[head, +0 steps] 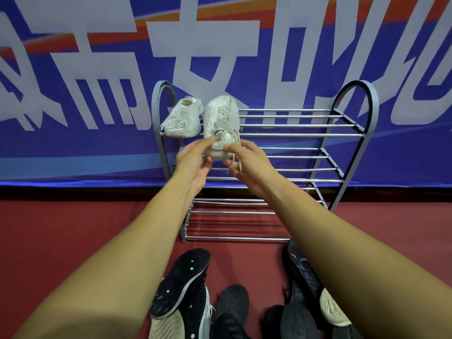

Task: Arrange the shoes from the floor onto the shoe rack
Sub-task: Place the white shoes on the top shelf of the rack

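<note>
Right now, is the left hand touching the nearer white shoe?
Touching. The head view shows the left hand pinching the heel of the white shoe.

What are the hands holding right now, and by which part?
A white sneaker, gripped at its heel end: the left hand pinches one side, the right hand the other. Its toe points away, over the top tier of the shoe rack.

Both bare arms were stretched forward. The left hand [193,165] and the right hand [247,165] were side by side, each pinching the heel end of one white shoe [221,118] between thumb and fingers.
</note>
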